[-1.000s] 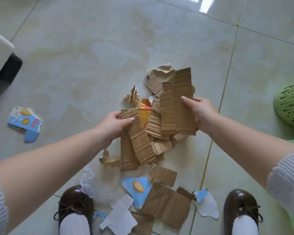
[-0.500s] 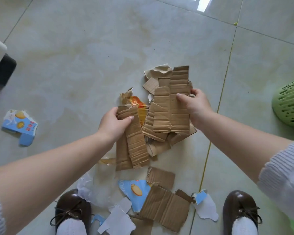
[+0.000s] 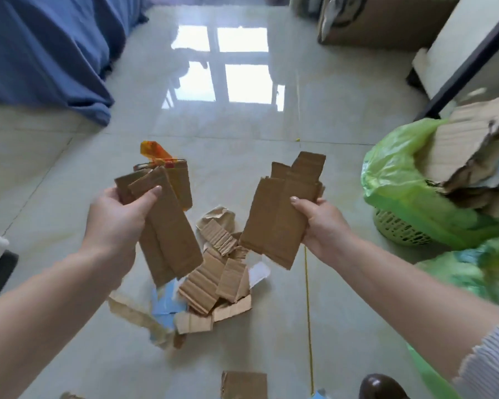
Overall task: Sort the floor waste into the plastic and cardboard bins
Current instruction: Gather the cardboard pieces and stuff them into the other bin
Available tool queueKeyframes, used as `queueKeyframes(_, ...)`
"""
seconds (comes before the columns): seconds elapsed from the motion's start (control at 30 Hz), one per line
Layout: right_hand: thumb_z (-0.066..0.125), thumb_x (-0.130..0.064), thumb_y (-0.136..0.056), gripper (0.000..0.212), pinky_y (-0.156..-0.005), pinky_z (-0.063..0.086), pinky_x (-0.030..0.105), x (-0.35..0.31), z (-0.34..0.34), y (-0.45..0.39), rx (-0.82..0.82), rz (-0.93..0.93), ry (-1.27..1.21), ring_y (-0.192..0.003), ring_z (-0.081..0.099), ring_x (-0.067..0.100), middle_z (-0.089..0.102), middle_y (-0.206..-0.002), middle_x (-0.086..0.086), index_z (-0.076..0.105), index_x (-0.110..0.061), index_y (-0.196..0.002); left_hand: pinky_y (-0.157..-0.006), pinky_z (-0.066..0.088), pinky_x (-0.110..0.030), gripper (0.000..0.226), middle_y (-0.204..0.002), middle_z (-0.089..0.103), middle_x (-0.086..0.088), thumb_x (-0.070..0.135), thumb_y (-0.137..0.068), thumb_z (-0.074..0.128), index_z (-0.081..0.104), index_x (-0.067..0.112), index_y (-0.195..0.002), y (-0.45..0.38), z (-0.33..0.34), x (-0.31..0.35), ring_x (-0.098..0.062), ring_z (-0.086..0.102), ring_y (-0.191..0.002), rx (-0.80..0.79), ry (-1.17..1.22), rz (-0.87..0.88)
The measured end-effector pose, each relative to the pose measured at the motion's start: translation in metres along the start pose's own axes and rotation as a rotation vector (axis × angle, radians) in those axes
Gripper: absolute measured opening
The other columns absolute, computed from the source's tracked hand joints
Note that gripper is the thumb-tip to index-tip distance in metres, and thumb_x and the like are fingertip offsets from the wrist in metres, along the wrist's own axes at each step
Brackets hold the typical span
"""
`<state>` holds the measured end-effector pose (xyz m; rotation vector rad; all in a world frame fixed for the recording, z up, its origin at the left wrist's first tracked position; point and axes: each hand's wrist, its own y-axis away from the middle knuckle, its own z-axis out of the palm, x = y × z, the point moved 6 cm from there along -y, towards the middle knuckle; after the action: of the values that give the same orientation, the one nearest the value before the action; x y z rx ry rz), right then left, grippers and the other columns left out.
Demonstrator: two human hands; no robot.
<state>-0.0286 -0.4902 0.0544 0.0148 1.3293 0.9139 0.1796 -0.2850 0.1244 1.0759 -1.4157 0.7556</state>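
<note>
My left hand [image 3: 114, 223] grips a bundle of brown cardboard strips [image 3: 167, 226], with an orange plastic scrap [image 3: 153, 151] sticking out at its top. My right hand [image 3: 323, 223] grips a second stack of cardboard pieces [image 3: 277, 217], thumb pressed on its face. Both bundles are lifted above the floor. Under them lies a pile of torn cardboard [image 3: 213, 280] mixed with blue and white paper scraps [image 3: 164, 306]. At the right stands a green basket lined with a green bag [image 3: 398, 182], cardboard pieces [image 3: 467, 145] filling it. A second green bag [image 3: 473, 269] shows nearer me.
A blue cloth [image 3: 46, 50] hangs at the upper left. A large cardboard box [image 3: 380, 21] and a white cabinet [image 3: 458, 47] stand at the upper right. One loose cardboard piece [image 3: 244, 384] and my brown shoe [image 3: 382, 387] are at the bottom edge.
Both hands have lifted their cardboard bundles off the pile and moved apart. The view has tilted up, showing the room and the bins at the right.
</note>
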Motion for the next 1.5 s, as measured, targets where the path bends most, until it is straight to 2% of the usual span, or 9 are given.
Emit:
queueKeyframes(0.23, 0.049, -0.016, -0.092, 0.017, -0.083, 0.055, 0.049, -0.096, -0.046, 0.012, 0.224, -0.326, -0.010, -0.093, 0.066, 0.028, 0.067, -0.104, 0.011, 0.057, -0.019, -0.107, -0.066, 0.051, -0.024, 0.019, -0.099, 0.063, 0.001, 0.022, -0.088, 0.060, 0.053, 0.023, -0.105, 0.019, 0.176, 0.101, -0.014, 0.062, -0.091, -0.195, 0.153, 0.154)
queueKeyframes(0.4, 0.051, -0.026, -0.088, 0.026, -0.087, 0.052, 0.029, -0.174, -0.075, 0.042, 0.217, -0.650, 0.022, -0.098, 0.064, 0.008, 0.068, -0.105, -0.008, 0.057, -0.035, -0.112, -0.071, 0.055, -0.026, 0.030, -0.100, 0.068, 0.001, 0.019, -0.090, 0.058, 0.049, 0.017, -0.119, 0.087, 0.309, 0.155, -0.016, 0.067, -0.093, -0.497, 0.262, 0.233)
queueKeyframes(0.53, 0.049, -0.019, -0.090, 0.029, -0.097, 0.047, 0.041, -0.223, -0.108, 0.059, 0.202, -0.822, -0.047, -0.110, 0.060, 0.016, 0.065, -0.114, -0.001, 0.058, -0.036, -0.112, -0.081, 0.055, -0.030, 0.026, -0.095, 0.070, -0.009, 0.011, -0.090, 0.057, 0.055, 0.009, -0.116, 0.128, 0.373, 0.186, -0.022, 0.068, -0.090, -0.676, 0.346, 0.277)
queueKeyframes(0.73, 0.049, -0.019, -0.088, 0.044, -0.083, 0.045, 0.011, -0.242, -0.162, 0.053, 0.274, -0.950, -0.037, -0.100, 0.060, -0.008, 0.066, -0.099, -0.028, 0.055, -0.062, -0.096, -0.091, 0.048, -0.031, 0.026, -0.100, 0.063, -0.011, 0.014, -0.095, 0.048, 0.056, 0.007, -0.119, 0.151, 0.436, 0.178, -0.019, 0.061, -0.094, -0.870, 0.354, 0.177)
queueKeyframes(1.0, 0.052, -0.006, -0.089, 0.038, -0.076, 0.040, 0.000, -0.203, -0.200, 0.010, 0.218, -0.849, 0.313, -0.093, 0.054, -0.020, 0.062, -0.095, -0.030, 0.053, -0.037, -0.110, -0.086, 0.049, -0.032, 0.026, -0.106, 0.067, -0.009, 0.016, -0.095, 0.046, 0.058, 0.012, -0.117, 0.129, 0.462, 0.105, -0.019, 0.063, -0.103, -0.920, 0.193, 0.040)
queueKeyframes(1.17, 0.053, -0.022, -0.090, 0.038, -0.093, 0.045, 0.035, -0.189, -0.213, -0.010, 0.260, -0.585, 0.775, -0.111, 0.055, 0.022, 0.059, -0.120, 0.005, 0.046, -0.022, -0.127, -0.070, 0.048, -0.022, 0.025, -0.098, 0.072, 0.000, 0.019, -0.097, 0.043, 0.060, 0.016, -0.115, 0.114, 0.468, 0.076, -0.005, 0.068, -0.086, -0.904, 0.047, -0.036)
queueKeyframes(1.3, 0.053, -0.020, -0.090, 0.033, -0.086, 0.049, 0.040, -0.174, -0.216, -0.022, 0.324, -0.376, 1.131, -0.105, 0.058, 0.032, 0.062, -0.113, 0.012, 0.049, -0.013, -0.122, -0.075, 0.050, -0.035, 0.020, -0.102, 0.068, -0.011, 0.018, -0.096, 0.044, 0.062, 0.017, -0.106, 0.109, 0.468, 0.058, -0.022, 0.063, -0.087, -0.821, -0.169, -0.048)
queueKeyframes(1.4, 0.056, -0.022, -0.087, 0.036, -0.088, 0.048, 0.040, -0.169, -0.214, -0.020, 0.319, -0.341, 1.100, -0.108, 0.057, 0.031, 0.061, -0.116, 0.011, 0.049, -0.014, -0.122, -0.089, 0.051, -0.043, 0.021, -0.112, 0.067, -0.010, 0.016, -0.094, 0.048, 0.060, 0.022, -0.109, 0.108, 0.462, 0.057, -0.026, 0.061, -0.106, -0.859, -0.218, -0.041)
queueKeyframes(1.5, 0.062, -0.025, -0.084, 0.051, -0.103, 0.040, 0.038, -0.179, -0.215, -0.001, 0.416, -0.482, 0.877, -0.124, 0.046, 0.025, 0.048, -0.134, 0.005, 0.043, -0.017, -0.131, -0.096, 0.045, -0.032, 0.061, -0.138, 0.050, 0.000, 0.012, -0.086, 0.062, 0.037, 0.027, -0.139, 0.104, 0.449, 0.069, -0.014, 0.050, -0.123, -0.914, -0.113, 0.013)
